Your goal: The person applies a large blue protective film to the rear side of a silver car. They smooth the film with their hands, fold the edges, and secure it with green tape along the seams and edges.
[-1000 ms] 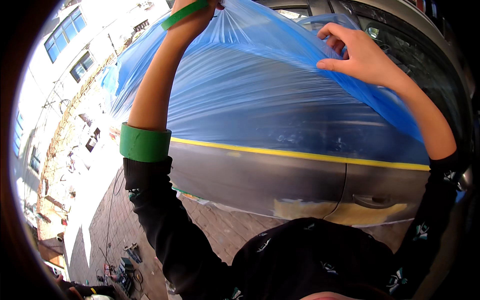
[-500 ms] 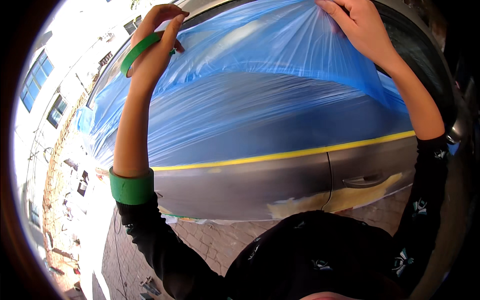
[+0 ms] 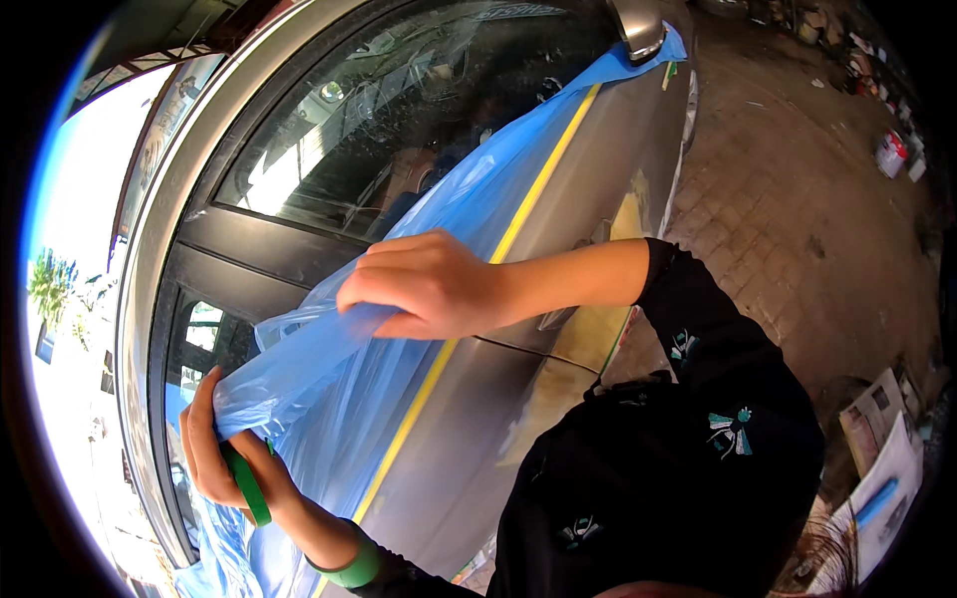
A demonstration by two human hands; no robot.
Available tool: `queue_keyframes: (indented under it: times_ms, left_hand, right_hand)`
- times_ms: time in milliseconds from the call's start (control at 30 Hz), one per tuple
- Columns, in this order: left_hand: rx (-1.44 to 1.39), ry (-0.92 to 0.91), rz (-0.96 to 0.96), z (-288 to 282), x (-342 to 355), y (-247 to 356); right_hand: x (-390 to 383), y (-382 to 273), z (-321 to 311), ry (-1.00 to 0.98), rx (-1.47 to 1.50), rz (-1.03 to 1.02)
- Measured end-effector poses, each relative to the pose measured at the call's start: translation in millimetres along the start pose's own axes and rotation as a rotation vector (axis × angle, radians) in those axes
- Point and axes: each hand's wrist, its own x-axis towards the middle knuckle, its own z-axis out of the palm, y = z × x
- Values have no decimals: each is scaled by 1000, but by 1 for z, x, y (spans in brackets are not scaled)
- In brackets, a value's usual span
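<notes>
Thin blue plastic film (image 3: 429, 214) hangs along the side of a car, below the windows. My right hand (image 3: 429, 284) pinches a gathered part of it, stretched toward my left hand. At the other end of this stretch, my left hand (image 3: 234, 448) has its fingers around the film, which partly covers them. A narrow green tape roll (image 3: 247, 482) hangs round the left hand, and a wider green tape roll (image 3: 356, 568) circles that wrist. A yellow tape strip (image 3: 543, 184) runs along the car's door panels at the film's lower side.
Bare car window glass (image 3: 349, 130) lies beyond the film. The side mirror (image 3: 638, 30) has film tucked around its base. Tan patches (image 3: 588, 339) mark the grey door near its handle. On the right are brick paving (image 3: 738, 229), a red-and-white can (image 3: 891, 154) and sheets of paper (image 3: 887, 478).
My view has swung toward the mirror end of the car. The film no longer spreads over the window; it is gathered lower, and my hands have come down and closer together.
</notes>
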Motion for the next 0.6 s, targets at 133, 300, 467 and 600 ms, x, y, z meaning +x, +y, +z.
queue_keyframes:
  times_ms: [133, 300, 467, 600]
  left_hand:
    - [61, 32, 35, -13, -9, 1]
    - [56, 78, -119, 1, -24, 9]
    - [-32, 112, -488, 18, -35, 43]
    - [-41, 177, -362, 41, -4, 83]
  right_hand:
    - [-41, 44, -45, 79, -293, 96]
    - [-94, 92, -107, 138, -466, 159]
    - [-106, 89, -157, 123, -334, 471]
    - [-152, 129, -177, 284, 303, 1176]
